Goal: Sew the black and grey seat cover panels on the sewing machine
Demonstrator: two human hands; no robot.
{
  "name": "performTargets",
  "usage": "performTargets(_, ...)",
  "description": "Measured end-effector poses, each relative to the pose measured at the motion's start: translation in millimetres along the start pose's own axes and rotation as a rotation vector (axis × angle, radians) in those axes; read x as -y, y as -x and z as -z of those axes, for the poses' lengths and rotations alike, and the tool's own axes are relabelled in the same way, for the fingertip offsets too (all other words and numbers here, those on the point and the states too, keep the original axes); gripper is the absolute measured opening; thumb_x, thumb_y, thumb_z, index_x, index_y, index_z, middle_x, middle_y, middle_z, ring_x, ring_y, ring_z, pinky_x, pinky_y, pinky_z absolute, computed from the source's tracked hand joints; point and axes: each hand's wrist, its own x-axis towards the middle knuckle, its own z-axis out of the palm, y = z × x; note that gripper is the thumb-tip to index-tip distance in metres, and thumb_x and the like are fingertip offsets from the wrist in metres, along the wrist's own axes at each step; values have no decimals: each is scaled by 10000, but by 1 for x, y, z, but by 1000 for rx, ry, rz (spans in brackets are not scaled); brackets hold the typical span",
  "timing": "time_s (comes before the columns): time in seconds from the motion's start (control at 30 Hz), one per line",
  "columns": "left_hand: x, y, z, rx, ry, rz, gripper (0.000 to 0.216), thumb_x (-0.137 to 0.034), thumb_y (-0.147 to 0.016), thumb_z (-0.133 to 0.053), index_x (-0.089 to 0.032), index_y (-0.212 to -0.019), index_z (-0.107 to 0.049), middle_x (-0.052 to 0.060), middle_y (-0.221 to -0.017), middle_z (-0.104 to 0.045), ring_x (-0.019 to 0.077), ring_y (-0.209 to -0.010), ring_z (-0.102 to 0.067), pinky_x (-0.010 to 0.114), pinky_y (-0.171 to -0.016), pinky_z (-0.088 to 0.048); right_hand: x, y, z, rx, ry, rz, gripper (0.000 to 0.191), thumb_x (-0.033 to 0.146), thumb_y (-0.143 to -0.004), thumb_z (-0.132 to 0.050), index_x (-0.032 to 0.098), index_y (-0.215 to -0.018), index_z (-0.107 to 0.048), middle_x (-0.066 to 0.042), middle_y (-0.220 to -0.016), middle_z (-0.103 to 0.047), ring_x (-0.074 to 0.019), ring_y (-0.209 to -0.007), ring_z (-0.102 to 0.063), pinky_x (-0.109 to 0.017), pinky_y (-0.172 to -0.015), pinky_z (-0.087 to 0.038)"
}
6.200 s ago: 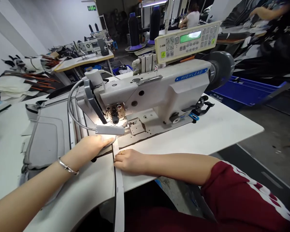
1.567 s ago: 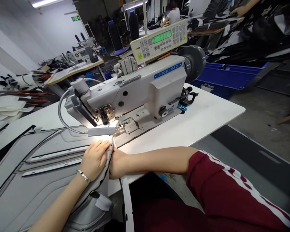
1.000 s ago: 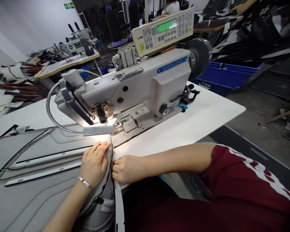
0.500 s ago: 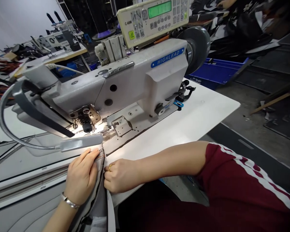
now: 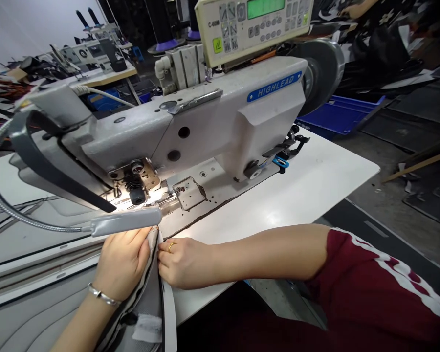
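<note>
A grey padded fabric piece (image 5: 55,305) with stitched lines and pale edge strips lies at the lower left, running up to the sewing machine (image 5: 209,124). On top of it rests my left hand (image 5: 122,264), flat with fingers stretched forward; the lamp head (image 5: 126,222) hides the fingertips. My right hand (image 5: 185,264) is closed at the piece's right edge, thumb and fingertips out of sight behind the raised layers. Both hands are just in front of the lit needle area, whose presser foot is mostly hidden by the lamp.
A control panel (image 5: 256,27) with a green screen sits above the machine. The white tabletop (image 5: 308,176) extends right. Behind it are a blue crate (image 5: 339,115) and dark material. Another sewing machine (image 5: 91,54) stands back left. A co-worker's arm (image 5: 359,9) shows at top right.
My view has shifted, so the machine appears larger and further right. My left fingers have slid forward with the fabric, under the lamp head. The right hand keeps its grip on the edge.
</note>
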Motion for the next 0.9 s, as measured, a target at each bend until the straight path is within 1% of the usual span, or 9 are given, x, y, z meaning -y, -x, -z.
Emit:
performTargets(0.13,2,-8,2,61,-44,15,364,-234,-926,-346,-191,-1046,-687,92,-866,-712,273,-840,-634,401,-761,-445,-1,0,-2,-1,43,1,180,91,-870,-496,118,-747,-625,-112,-791,-643,-196,-785,-606,-347,-807,-503)
performTargets(0.27,7,-15,-4,97,-65,36,324,-233,-927,-358,-183,-902,-677,101,-815,-688,271,-862,-633,393,-787,-460,-1,2,-5,-9,82,-30,194,101,-904,-468,108,-808,-636,-151,-893,-653,-208,-879,-604,-377,-871,-488)
performTargets(0.4,12,-22,-8,108,-50,72,348,-237,-936,-332,-186,-780,-639,95,-744,-660,255,-777,-627,385,-755,-472,-6,1,-8,5,8,-83,180,109,-882,-474,94,-880,-654,-163,-974,-663,-230,-957,-597,-394,-910,-479)
performTargets(0.47,11,-18,3,90,12,106,374,-291,-954,-319,-178,-830,-653,96,-774,-674,259,-790,-637,391,-750,-490,-10,-2,-8,8,-121,-102,177,110,-851,-495,96,-900,-664,-135,-966,-676,-217,-972,-599,-363,-930,-475)
performTargets(0.53,6,-4,25,91,116,109,381,-360,-965,-326,-195,-939,-668,95,-934,-706,253,-891,-655,380,-786,-518,-11,-3,-6,-14,-276,-107,180,122,-836,-503,112,-886,-676,-93,-920,-687,-183,-943,-607,-316,-939,-469)
performTargets(0.6,0,19,51,125,193,48,333,-425,-940,-413,-247,-1085,-655,67,-1145,-690,235,-1020,-650,344,-842,-538,-9,-4,0,-36,-366,-128,182,208,-840,-533,118,-857,-690,-74,-846,-680,-172,-865,-613,-299,-917,-475)
performTargets(0.67,-5,42,73,148,202,-25,349,-389,-893,-506,-280,-1209,-606,39,-1237,-665,215,-1076,-642,305,-882,-545,-5,-3,7,-11,-365,-152,256,343,-815,-598,110,-820,-703,-81,-790,-660,-183,-791,-605,-310,-885,-486)
performTargets(0.8,-6,61,91,108,155,-54,421,-117,-823,-424,-240,-1181,-608,19,-1111,-722,169,-979,-670,254,-868,-552,5,-17,17,211,-272,-89,352,442,-751,-675,98,-803,-729,-104,-748,-659,-222,-802,-607,-360,-955,-455)
performTargets(0.9,-7,48,92,132,97,-81,427,-94,-761,-408,-225,-1078,-663,29,-1077,-736,201,-897,-671,302,-786,-571,16,-46,10,340,-261,10,375,462,-789,-642,106,-874,-725,-108,-803,-686,-239,-893,-613,-360,-948,-452)
